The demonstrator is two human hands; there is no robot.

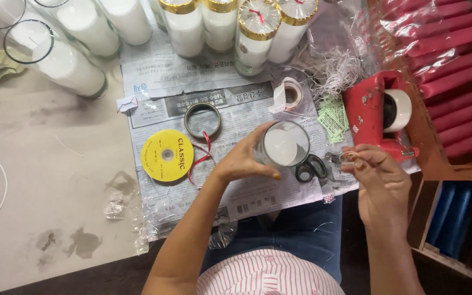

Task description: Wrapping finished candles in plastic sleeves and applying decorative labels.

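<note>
Right now the left hand (241, 164) is gripping a glass candle jar (285, 145) over the newspaper (247, 109), fingers curled around its side. The right hand (378, 180) is pinching a small strip of clear tape (348, 157) between thumb and fingertips, just beside the red tape dispenser (375, 112). This looks like a sealing or decorating step; next, the tape needs careful placing on the jar. The jar is standing upright, long axis vertical, mouth pointing up at the camera.

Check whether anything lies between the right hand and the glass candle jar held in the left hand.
Nothing blocks the way in this view. The left hand grips the candle jar; the right hand is apart from it. In the gap, black scissors lie flat on the newspaper, low beside the jar.
</note>
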